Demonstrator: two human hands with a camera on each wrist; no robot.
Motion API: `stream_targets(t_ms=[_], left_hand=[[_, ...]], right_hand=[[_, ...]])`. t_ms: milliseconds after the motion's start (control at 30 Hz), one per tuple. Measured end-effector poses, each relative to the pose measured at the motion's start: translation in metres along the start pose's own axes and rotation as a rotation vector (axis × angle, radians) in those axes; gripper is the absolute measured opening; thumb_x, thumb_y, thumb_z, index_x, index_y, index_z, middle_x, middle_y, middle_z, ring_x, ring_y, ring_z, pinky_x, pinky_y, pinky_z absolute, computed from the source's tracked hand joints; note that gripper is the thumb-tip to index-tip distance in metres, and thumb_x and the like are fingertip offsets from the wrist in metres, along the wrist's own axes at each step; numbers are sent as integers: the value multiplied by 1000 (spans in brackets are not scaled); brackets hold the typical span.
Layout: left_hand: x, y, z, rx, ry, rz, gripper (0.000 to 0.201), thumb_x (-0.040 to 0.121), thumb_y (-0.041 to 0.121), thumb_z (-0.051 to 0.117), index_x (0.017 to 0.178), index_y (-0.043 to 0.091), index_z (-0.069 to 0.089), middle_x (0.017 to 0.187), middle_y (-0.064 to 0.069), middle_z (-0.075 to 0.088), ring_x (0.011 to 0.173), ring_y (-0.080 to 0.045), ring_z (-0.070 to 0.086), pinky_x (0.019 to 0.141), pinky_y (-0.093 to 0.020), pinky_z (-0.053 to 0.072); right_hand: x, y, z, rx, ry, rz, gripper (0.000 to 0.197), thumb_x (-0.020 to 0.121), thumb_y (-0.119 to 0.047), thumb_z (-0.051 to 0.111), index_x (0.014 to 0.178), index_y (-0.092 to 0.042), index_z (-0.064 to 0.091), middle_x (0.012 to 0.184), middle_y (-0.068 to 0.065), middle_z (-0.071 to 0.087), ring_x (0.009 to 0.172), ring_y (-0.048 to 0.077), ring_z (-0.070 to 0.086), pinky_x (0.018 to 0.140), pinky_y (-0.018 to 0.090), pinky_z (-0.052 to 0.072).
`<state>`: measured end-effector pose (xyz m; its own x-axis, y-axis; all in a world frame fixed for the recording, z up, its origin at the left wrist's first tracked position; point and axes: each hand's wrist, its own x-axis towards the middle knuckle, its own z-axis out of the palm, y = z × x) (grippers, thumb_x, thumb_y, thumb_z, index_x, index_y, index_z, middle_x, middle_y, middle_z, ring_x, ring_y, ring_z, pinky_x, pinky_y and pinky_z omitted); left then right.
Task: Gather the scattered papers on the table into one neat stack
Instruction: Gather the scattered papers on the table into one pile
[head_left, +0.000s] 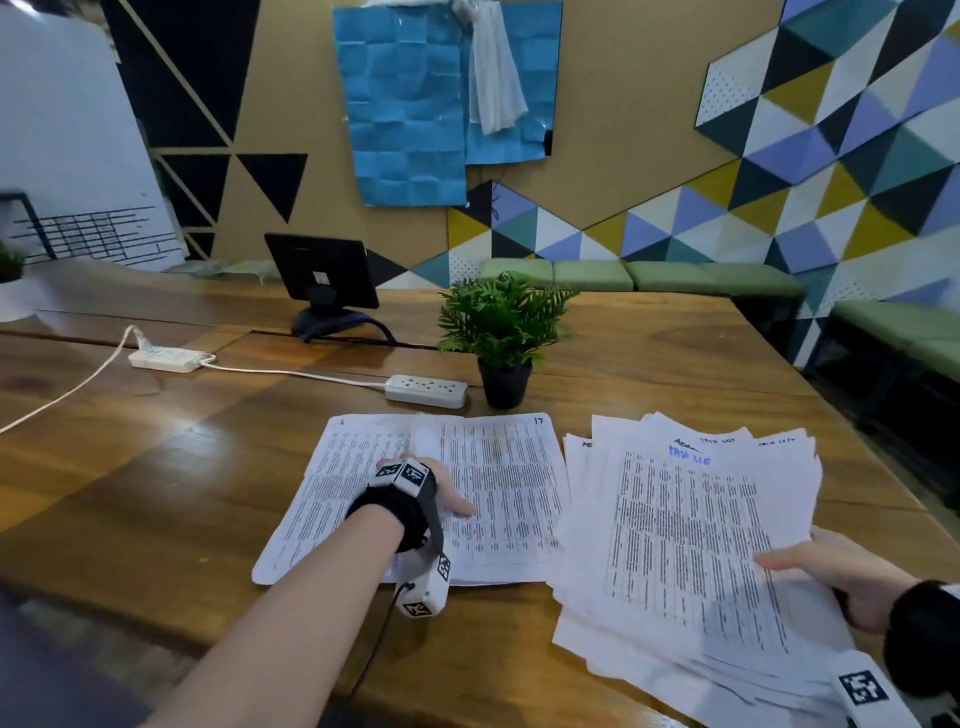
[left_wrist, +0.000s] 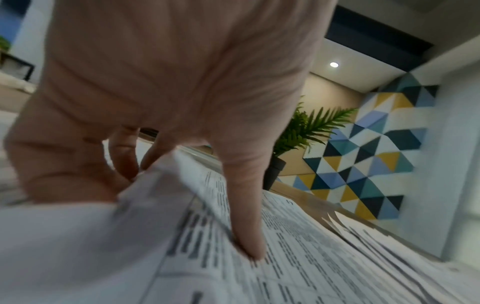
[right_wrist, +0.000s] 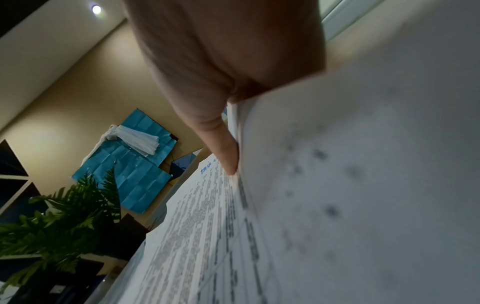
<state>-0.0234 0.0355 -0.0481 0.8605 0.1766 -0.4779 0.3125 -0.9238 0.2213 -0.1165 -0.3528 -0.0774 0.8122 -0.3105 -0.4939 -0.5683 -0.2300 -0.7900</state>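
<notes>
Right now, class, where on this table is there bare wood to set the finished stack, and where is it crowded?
Bare wood lies left of the flat sheets, below the white power strip, and beyond the potted plant toward the green bench. It is crowded at the near right, where the right hand grips the fanned stack.

Potted plant (head_left: 504, 338) and power strip (head_left: 426, 390) just behind papers (head_left: 441, 493); bare table (head_left: 156, 467) left.

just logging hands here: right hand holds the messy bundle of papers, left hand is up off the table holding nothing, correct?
Not quite. The left hand is down on the papers on the table, as the head view shows. The right hand does hold the messy bundle.
</notes>
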Motion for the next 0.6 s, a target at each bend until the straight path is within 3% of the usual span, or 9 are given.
stream_targets(t_ms=[100,233,267,333,400,500,600], left_hand=[[5,-3,1,-233,30,-47,97,74,31,80,147,-2,25,151,-17,37,135,-34,43,111,-41,39],[4,-12,-18,-373,23,-9,58,76,15,76,126,-3,52,128,-14,56,120,-30,55,101,-34,47],[7,-20,-27,-398,44,-2,51,72,15,77,117,-2,58,124,-12,59,115,-28,58,101,-34,48],[16,-43,-43,-353,150,-43,66,61,22,78,122,3,61,124,-11,63,113,-27,61,99,-35,51],[21,-68,-52,-233,213,-134,70,67,23,75,132,12,53,134,-14,56,117,-31,58,97,-36,50],[19,-93,-48,-67,115,-167,48,78,20,73,123,11,58,149,-12,44,115,-27,57,93,-30,47],[25,-95,-37,-56,48,-158,55,86,20,67,136,2,51,151,-11,41,133,-27,48,104,-30,43]], right_hand=[[1,1,4,5,-7,1,37,80,7,63,116,3,59,114,22,68,98,39,65,88,45,49],[-2,-3,6,-2,-32,-16,36,81,7,63,116,2,59,112,21,69,98,38,66,87,44,50],[-3,-4,6,3,-34,-15,35,81,8,62,115,2,59,112,21,69,97,38,66,85,44,50],[-4,-5,6,20,-51,-4,34,81,8,62,115,1,59,111,21,69,97,39,66,86,45,50],[-5,-6,5,45,-65,12,36,81,8,61,116,3,59,112,24,69,96,40,67,86,46,51],[-8,-10,5,110,-98,33,42,74,11,61,116,6,56,112,31,67,89,41,67,72,41,56],[-10,-15,8,155,-137,5,49,79,18,43,125,0,48,114,29,65,93,42,64,63,40,58]])
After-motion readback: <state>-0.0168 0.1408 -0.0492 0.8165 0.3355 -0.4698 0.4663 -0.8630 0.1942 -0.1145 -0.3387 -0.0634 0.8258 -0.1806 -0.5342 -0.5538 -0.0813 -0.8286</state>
